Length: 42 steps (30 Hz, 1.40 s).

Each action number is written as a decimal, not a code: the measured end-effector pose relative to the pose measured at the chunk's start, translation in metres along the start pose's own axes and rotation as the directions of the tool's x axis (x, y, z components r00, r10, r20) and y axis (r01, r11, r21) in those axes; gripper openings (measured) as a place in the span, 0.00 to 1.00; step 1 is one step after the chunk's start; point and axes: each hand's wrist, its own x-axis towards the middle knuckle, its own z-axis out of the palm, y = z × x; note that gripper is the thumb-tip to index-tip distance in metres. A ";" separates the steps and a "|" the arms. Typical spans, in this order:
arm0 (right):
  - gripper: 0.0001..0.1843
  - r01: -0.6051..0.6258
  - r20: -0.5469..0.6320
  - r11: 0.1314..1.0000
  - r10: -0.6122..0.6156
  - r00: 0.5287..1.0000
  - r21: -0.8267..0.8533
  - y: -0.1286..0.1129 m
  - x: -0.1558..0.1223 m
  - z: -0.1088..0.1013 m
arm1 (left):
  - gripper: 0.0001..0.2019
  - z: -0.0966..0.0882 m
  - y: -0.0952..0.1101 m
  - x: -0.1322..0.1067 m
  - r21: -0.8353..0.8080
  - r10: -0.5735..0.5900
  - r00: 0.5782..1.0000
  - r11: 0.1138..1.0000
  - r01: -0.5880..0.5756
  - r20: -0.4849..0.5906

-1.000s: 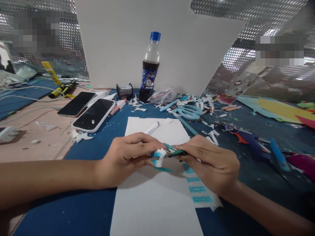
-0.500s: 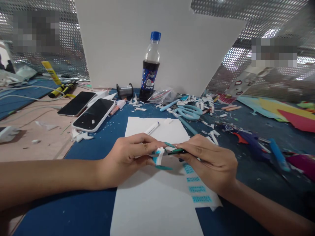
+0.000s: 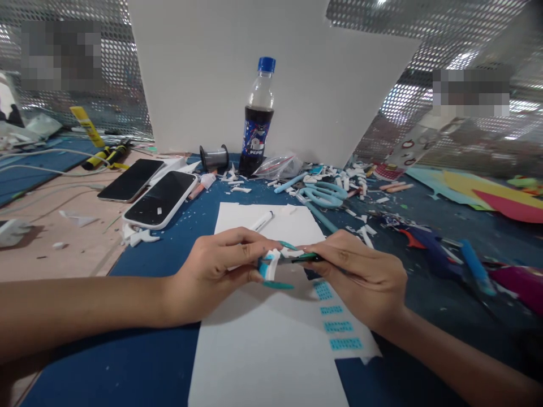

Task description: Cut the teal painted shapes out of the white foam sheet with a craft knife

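Left hand (image 3: 258, 260) pinching white piece (image 3: 272, 265) at inner side; right hand (image 3: 316, 257) pinching dark tool (image 3: 306, 258)

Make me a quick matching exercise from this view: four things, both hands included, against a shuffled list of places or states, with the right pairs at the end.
Things
1. Left hand
2. Right hand
3. Bottle
4. Pen

Places and states
A. Stands upright, topped by a blue cap
B. Holds a slim dark tool
C. Lies on the white paper, beyond the hands
D. Pinches a white-and-blue piece

Right pairs: 1-D, 2-B, 3-A, 4-C
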 end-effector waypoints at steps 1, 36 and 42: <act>0.27 0.002 0.001 1.000 -0.002 1.000 0.001 0.000 0.000 0.000 | 0.22 0.000 0.000 0.000 0.000 -0.002 1.000 1.000 0.002 0.006; 0.08 -0.426 -0.078 0.898 0.420 0.904 -0.108 0.004 -0.001 -0.001 | 0.17 0.001 0.002 0.002 0.217 -0.120 0.990 0.971 0.103 0.070; 0.20 -0.791 0.080 0.540 0.809 0.582 0.289 0.010 0.005 -0.003 | 0.16 0.003 0.003 0.002 0.215 -0.203 0.978 0.958 0.189 0.046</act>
